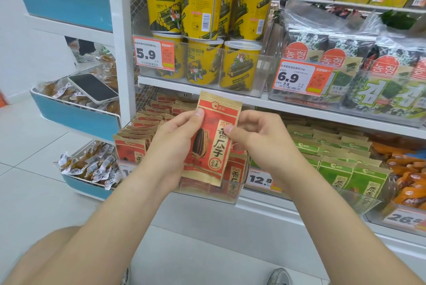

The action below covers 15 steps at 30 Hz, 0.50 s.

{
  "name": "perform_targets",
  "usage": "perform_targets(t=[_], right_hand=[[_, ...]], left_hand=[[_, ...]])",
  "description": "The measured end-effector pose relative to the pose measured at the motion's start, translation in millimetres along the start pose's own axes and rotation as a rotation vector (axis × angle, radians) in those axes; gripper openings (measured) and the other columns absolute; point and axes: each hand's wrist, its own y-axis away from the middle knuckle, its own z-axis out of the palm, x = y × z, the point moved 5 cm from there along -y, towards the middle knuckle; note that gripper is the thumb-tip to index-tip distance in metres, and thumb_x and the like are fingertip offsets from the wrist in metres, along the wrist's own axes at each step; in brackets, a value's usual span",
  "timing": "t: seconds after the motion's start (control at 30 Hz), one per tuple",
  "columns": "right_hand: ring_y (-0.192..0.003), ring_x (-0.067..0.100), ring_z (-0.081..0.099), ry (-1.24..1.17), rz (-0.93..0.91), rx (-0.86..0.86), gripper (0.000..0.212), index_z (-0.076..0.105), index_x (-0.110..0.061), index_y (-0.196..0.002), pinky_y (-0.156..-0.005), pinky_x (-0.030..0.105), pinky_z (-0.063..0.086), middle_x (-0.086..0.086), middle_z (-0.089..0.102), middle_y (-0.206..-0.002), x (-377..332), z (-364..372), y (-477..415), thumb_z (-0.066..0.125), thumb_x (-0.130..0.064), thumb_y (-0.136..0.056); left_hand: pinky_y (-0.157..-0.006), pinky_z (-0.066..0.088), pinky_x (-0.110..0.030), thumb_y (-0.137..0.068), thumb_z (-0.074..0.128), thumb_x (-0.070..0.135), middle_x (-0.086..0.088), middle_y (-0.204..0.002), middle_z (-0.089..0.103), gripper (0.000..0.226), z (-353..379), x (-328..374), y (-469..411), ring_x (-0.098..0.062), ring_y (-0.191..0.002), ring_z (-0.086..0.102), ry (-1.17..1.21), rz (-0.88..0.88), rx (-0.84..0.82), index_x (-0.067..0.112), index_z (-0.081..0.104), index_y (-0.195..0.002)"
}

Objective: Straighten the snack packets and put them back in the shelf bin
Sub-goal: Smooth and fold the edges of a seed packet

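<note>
Well to the left of the clear bin [230,196], a phone [93,88] lies face up on small wrapped snacks in a blue side rack [76,119]; the snacks' print is too small to read. Inside the bin, toward its left and back, a row of red packets [132,146] stands upright, partly covered by the left hand [173,144]. That hand grips the held packet [214,142] from the left, thumb flat on the upper front, fingers out of sight behind it. Its forearm hides most of the price tag [125,169] on the bin's front.

The packet is held just above the bin's front rim, upright, leaning a little to the right, front toward the camera. It is red with tan bands at top and bottom, a dark striped seed drawn at the left and large dark characters down the right. The small round seal near its foot is hard to make out.

The right hand [260,139] pinches the packet's right edge between thumb and curled fingers, and its wrist covers part of a second tag [259,178]. Right of the bin stand green packets [341,165], then orange packets [410,178] cut off by the frame edge.
</note>
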Motion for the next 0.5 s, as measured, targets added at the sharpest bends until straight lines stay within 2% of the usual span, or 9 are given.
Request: perform_targets(t=[0.07, 0.13, 0.2, 0.3, 0.37, 0.5], right_hand=[[-0.079, 0.013, 0.077, -0.013, 0.012, 0.002, 0.004, 0.079, -0.015, -0.102, -0.079, 0.035, 0.059, 0.004, 0.083, -0.09, 1.2, -3.7, -0.4, 0.077, -0.015, -0.099], [-0.086, 0.02, 0.08, -0.023, 0.02, -0.004, 0.005, 0.08, -0.014, -0.104, -0.086, 0.04, 0.063, 0.004, 0.083, -0.092, 2.0, -5.2, 0.1, 0.078, -0.016, -0.099], [-0.092, 0.022, 0.081, -0.042, 0.012, -0.02, 0.009, 0.08, -0.015, -0.108, -0.087, 0.039, 0.065, 0.003, 0.084, -0.094, 1.3, -4.3, 1.6, 0.076, -0.019, -0.1], [-0.088, 0.014, 0.081, -0.079, -0.005, -0.045, 0.016, 0.079, -0.012, -0.111, -0.07, 0.025, 0.063, 0.002, 0.084, -0.095, -3.1, -3.6, 5.1, 0.075, -0.023, -0.101], [-0.085, 0.011, 0.08, -0.102, -0.004, -0.048, 0.016, 0.079, -0.01, -0.11, -0.065, 0.018, 0.059, 0.003, 0.084, -0.094, -4.2, -3.4, 6.7, 0.076, -0.023, -0.1], [-0.083, 0.016, 0.08, -0.133, -0.021, -0.045, 0.011, 0.079, -0.01, -0.102, -0.064, 0.022, 0.059, 0.007, 0.083, -0.093, -5.3, -2.9, 7.2, 0.079, -0.02, -0.098]], left_hand=[[-0.072, 0.066, -0.041, -0.111, 0.058, 0.032, -0.013, -0.113, 0.082, 0.029, 3.9, -0.4, 2.2, -0.023, -0.092, 0.081, 0.056, -0.048, 0.003, 0.016, 0.075, -0.128], [-0.066, 0.066, -0.038, -0.111, 0.058, 0.029, -0.014, -0.111, 0.082, 0.027, 5.4, -0.1, 2.4, -0.021, -0.086, 0.08, 0.077, -0.062, 0.013, 0.014, 0.073, -0.128], [-0.07, 0.067, -0.041, -0.111, 0.058, 0.028, -0.014, -0.111, 0.082, 0.027, 3.8, 0.2, 1.4, -0.022, -0.087, 0.08, 0.076, -0.052, 0.035, 0.013, 0.073, -0.127], [-0.08, 0.066, -0.044, -0.112, 0.057, 0.029, -0.013, -0.112, 0.082, 0.027, 1.5, 1.3, 0.3, -0.024, -0.095, 0.081, 0.054, -0.028, 0.048, 0.014, 0.074, -0.126], [-0.085, 0.064, -0.045, -0.112, 0.055, 0.03, -0.013, -0.113, 0.082, 0.028, 1.8, 2.2, 0.1, -0.026, -0.101, 0.08, 0.039, -0.013, 0.033, 0.013, 0.073, -0.127], [-0.089, 0.065, -0.045, -0.113, 0.053, 0.027, -0.013, -0.114, 0.081, 0.03, 6.0, 6.5, 2.9, -0.023, -0.099, 0.08, 0.035, -0.003, -0.017, 0.009, 0.072, -0.129]])
